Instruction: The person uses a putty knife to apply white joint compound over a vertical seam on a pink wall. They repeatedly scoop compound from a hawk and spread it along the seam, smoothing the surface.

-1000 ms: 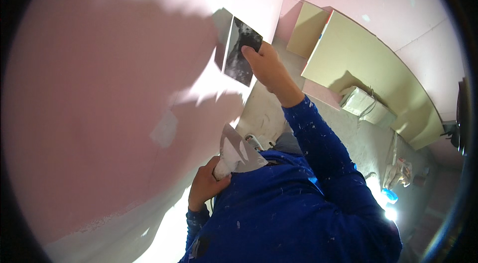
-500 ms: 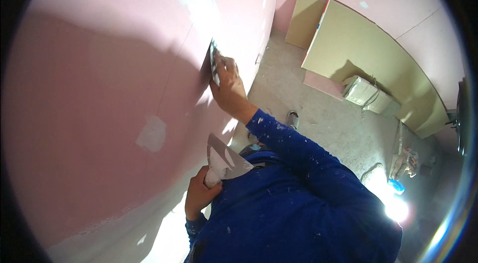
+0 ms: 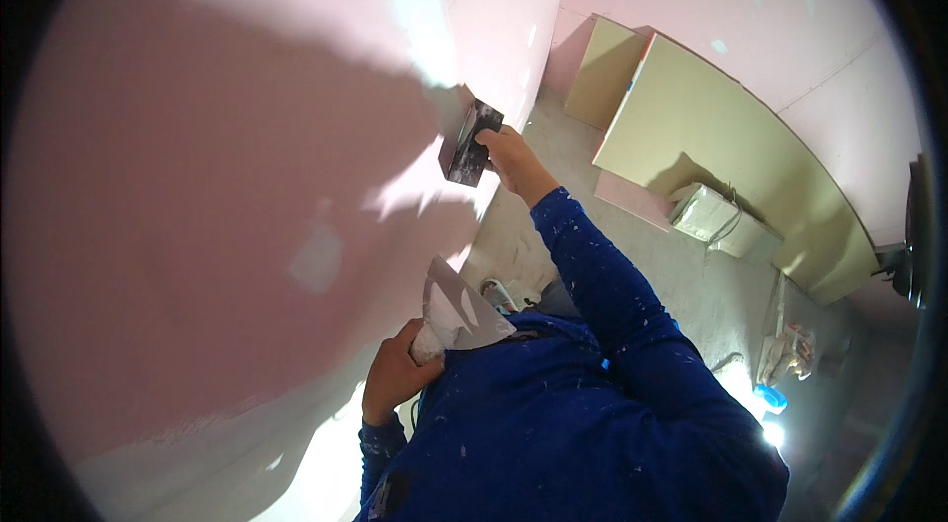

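Note:
My right hand (image 3: 515, 162) grips a dark rectangular putty knife (image 3: 476, 145), its flat face turned toward me and smeared with white. The blade stands close to the pink wallboard (image 3: 227, 186); whether it touches I cannot tell. A white compound stripe (image 3: 415, 8) runs down the wall to just above the blade. Near my waist, my left hand (image 3: 397, 376) is closed around the handle end of a wide grey putty knife (image 3: 468, 307). White compound lies on that blade beside my fingers. A pale patch (image 3: 318, 257) marks the wall to the left.
Tan boards (image 3: 731, 147) lean against the far wall at the right, with a whitish box (image 3: 726, 218) in front. A bright lamp (image 3: 772, 433) and a blue ring-shaped thing (image 3: 770, 399) are on the concrete floor (image 3: 553, 142) at lower right.
The right hand has moved right and slightly down, and its putty knife has turned from edge-on to show its flat face. The left hand has hardly moved.

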Motion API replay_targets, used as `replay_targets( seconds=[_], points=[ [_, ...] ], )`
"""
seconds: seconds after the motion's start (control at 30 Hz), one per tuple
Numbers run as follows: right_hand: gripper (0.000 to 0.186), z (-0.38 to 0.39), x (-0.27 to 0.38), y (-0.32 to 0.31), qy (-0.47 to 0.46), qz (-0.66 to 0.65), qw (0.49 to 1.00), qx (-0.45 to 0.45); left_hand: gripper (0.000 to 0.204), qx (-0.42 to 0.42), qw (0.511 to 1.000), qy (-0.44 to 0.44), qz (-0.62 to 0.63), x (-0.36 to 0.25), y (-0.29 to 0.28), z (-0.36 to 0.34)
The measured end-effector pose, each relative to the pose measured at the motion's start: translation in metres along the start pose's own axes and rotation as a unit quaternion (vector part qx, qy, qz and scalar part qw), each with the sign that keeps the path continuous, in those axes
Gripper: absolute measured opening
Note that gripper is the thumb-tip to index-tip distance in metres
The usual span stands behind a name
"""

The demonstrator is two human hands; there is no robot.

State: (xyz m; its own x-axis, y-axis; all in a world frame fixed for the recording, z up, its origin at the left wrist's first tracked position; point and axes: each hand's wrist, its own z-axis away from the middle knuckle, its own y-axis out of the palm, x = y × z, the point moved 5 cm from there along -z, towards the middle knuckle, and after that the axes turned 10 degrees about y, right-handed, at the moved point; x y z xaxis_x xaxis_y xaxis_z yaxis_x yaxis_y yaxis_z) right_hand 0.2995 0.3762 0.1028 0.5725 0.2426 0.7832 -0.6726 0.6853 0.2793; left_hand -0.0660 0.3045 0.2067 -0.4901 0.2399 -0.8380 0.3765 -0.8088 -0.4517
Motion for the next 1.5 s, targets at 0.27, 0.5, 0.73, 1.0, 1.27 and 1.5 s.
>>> replay_targets(
  seconds=[0.27, 0.5, 0.73, 1.0, 1.27, 1.5],
  points=[
    [0.025, 0.082, 0.1, 0.043, -0.055, 0.004, 0.998, 0.006, 0.056, -0.005, 1.0, 0.021, 0.009, 0.002, 0.002, 0.0],
    [0.03, 0.163, 0.165, 0.076, -0.131, 0.174, 0.976, -0.016, 0.056, -0.002, 0.997, 0.075, 0.021, 0.004, 0.0, -0.007],
    [0.035, 0.182, 0.122, 0.04, -0.285, 0.389, 0.872, -0.078, 0.058, 0.011, 0.998, 0.054, 0.021, 0.007, -0.001, -0.01],
    [0.024, 0.186, 0.154, 0.046, -0.446, 0.293, 0.837, -0.12, 0.059, 0.0, 1.0, 0.0, 0.011, -0.003, -0.001, -0.006],
    [0.02, 0.218, 0.222, 0.064, -0.492, 0.316, 0.799, -0.141, 0.06, -0.016, 1.0, -0.005, 0.01, -0.012, -0.001, 0.003],
    [0.028, 0.223, 0.235, 0.095, -0.536, 0.346, 0.757, -0.145, 0.06, 0.006, 1.0, -0.015, 0.009, -0.003, -0.005, 0.0]
  ],
)
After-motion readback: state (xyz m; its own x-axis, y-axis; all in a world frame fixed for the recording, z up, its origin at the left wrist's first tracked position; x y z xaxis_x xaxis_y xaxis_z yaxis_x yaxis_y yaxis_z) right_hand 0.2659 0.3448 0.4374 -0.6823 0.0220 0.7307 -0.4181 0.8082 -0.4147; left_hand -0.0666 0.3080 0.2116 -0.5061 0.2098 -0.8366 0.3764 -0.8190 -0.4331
